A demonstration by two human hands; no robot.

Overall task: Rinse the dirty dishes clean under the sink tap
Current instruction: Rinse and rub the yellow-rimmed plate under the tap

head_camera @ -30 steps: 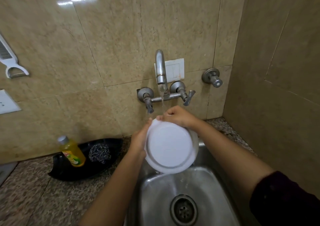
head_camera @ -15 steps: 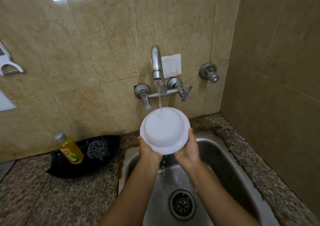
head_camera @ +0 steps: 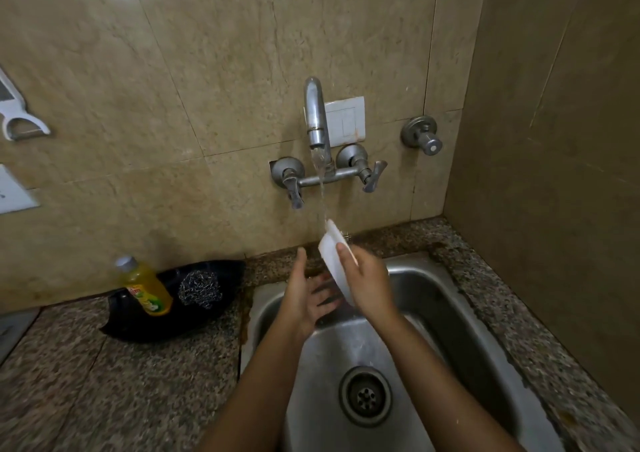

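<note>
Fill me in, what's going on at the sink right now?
A person is rinsing a white plate under the running tap. The right hand holds it on edge over the steel sink, water hitting its top rim. The left hand is open beside it, fingers spread, seemingly not gripping.

On the speckled granite counter (head_camera: pixel 121 382) left of the basin lies a black dish (head_camera: pixel 138 323), holding a yellow bottle of dish soap (head_camera: pixel 145 287) and a steel scourer (head_camera: pixel 200 289). A white peeler, or something like it, (head_camera: pixel 17 116) hangs on the tan tiled wall (head_camera: pixel 207 53).
</note>
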